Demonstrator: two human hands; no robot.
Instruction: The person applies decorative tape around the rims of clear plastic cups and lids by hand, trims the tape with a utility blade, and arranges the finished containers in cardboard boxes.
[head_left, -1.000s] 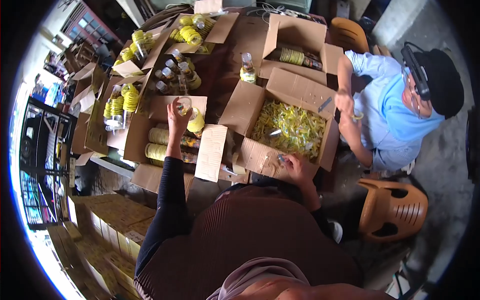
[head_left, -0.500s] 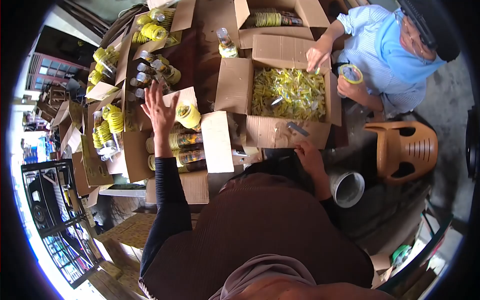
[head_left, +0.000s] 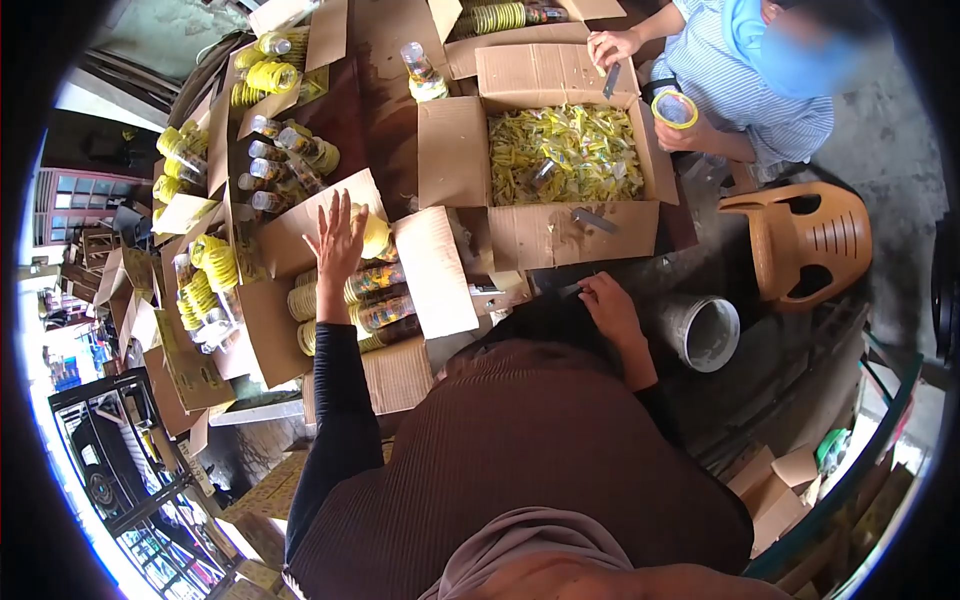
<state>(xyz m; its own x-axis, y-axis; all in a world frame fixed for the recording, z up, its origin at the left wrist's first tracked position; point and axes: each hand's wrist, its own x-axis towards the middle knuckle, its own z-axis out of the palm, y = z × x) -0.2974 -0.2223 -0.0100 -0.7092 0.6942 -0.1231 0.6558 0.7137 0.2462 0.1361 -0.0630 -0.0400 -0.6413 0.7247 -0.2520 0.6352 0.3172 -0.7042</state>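
Fingers spread and raised, the left hand (head_left: 340, 248) appears to grip nothing just beside the yellow cup (head_left: 377, 238), which is partly hidden behind it at the open carton (head_left: 262, 330) of nested cups (head_left: 380, 312), while the right hand (head_left: 612, 308), well apart, has its fingers bunched (whether they pinch anything, I cannot tell). That cup looks light, thin-walled and slick, likely to buckle under a hard squeeze, so its rim seems the best place to hold. Farther right, a co-worker's hand (head_left: 688, 136) holds another cup (head_left: 675, 109) beside a carton of yellow pieces (head_left: 565, 155).
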